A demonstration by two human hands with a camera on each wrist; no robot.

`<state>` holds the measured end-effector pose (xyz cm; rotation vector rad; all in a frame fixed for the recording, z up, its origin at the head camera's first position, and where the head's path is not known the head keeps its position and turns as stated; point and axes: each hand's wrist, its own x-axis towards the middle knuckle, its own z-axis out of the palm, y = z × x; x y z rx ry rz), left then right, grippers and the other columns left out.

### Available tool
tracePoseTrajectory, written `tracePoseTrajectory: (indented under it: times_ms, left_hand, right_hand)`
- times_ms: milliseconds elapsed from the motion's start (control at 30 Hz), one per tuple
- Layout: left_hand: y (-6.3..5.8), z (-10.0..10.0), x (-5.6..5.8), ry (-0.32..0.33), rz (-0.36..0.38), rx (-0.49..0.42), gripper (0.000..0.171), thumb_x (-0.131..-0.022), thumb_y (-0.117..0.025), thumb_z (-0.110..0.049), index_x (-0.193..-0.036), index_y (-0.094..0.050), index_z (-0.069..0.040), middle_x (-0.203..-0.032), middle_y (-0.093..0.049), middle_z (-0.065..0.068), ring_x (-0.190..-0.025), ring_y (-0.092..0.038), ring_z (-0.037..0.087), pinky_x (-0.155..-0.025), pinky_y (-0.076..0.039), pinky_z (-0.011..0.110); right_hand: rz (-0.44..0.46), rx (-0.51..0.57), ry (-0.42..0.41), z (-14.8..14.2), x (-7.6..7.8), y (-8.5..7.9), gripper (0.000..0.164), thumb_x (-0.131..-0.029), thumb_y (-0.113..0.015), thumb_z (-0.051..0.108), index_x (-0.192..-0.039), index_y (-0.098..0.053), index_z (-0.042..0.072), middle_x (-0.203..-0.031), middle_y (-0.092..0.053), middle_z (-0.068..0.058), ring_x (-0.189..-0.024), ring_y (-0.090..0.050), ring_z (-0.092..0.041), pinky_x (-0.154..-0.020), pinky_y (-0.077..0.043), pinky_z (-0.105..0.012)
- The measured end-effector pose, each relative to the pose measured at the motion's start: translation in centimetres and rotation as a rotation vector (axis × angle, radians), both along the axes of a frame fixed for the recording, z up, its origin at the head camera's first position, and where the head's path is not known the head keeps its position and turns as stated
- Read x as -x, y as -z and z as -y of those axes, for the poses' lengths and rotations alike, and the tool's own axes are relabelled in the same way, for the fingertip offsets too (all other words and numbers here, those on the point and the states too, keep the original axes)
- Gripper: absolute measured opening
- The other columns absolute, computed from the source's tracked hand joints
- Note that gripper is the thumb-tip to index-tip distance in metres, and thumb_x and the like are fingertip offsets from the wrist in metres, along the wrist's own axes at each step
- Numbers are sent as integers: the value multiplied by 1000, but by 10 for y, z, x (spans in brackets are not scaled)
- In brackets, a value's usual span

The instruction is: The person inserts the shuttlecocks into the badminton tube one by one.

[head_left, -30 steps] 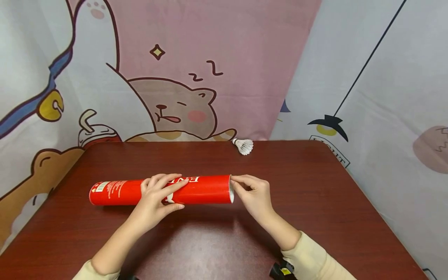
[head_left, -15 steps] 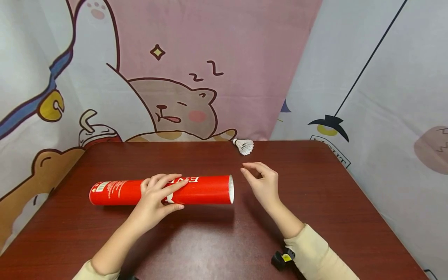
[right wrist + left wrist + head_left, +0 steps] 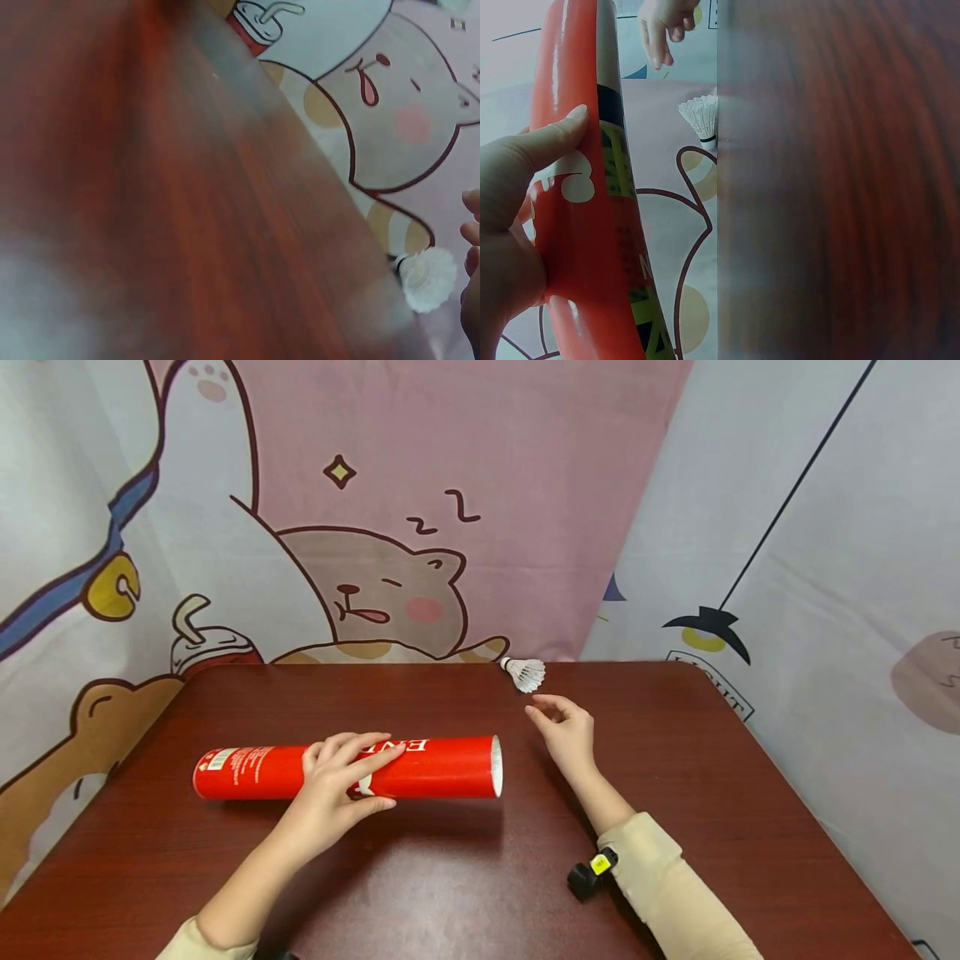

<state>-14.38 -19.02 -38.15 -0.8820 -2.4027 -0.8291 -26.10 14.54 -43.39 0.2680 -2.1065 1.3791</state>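
My left hand [image 3: 333,785] grips a red shuttlecock tube [image 3: 450,767] round its middle, with the thumb along its near side. The tube lies sideways a little above the table, its uncapped white-lined end facing right. In the left wrist view, the thumb presses the red tube [image 3: 570,247] beside a white printed figure. A white feather shuttlecock [image 3: 525,674] lies on its side at the table's back edge. My right hand [image 3: 572,739] is just in front of it, apart from it, fingers loosely bent and holding nothing. In the right wrist view, the shuttlecock [image 3: 429,279] is near the fingers.
The dark red-brown table [image 3: 720,827] has a glossy top. A cartoon-printed cloth [image 3: 555,510] hangs behind its back edge and along the right side. A small black device [image 3: 588,877] with a yellow label is on my right wrist.
My right hand has left the tube's uncapped end and moved right and away from me, toward the shuttlecock. My left hand and the tube have stayed in place.
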Motion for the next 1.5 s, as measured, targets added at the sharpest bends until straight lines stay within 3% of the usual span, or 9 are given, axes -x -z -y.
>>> tracePoseTrajectory:
  times_ms: [467,667,1100,1500]
  left_hand:
    - [0,0,0,5,3,-1,74,-63,-89,-17,-131,-61,-25,-132,-53,5,-118,-39,27,-89,-17,55]
    - [0,0,-1,6,5,-4,73,-62,-90,-17,-130,-62,-24,-131,-53,7,-118,-39,26,-89,-17,55]
    - [0,0,0,4,10,-1,73,-63,-90,-19,-130,-62,-25,-133,-52,4,-120,-39,26,-91,-16,55]
    - [1,0,0,10,10,-2,74,-62,-90,-16,-130,-62,-24,-133,-52,4,-119,-39,26,-91,-16,56]
  right_hand:
    - [148,-14,28,-3,32,22,19,-80,-79,13,-95,-74,4,-81,-72,-6,-67,-62,-14,-55,-41,-19]
    - [158,-15,45,-4,41,27,22,-80,-79,14,-97,-74,1,-82,-72,-9,-63,-57,-15,-56,-40,-22]
    - [238,-90,86,5,59,25,25,-81,-79,22,-102,-75,9,-86,-71,-4,-68,-60,-19,-62,-43,-33]
    - [309,-101,120,14,71,21,27,-81,-78,23,-105,-75,12,-92,-71,-5,-79,-65,-21,-65,-45,-36]
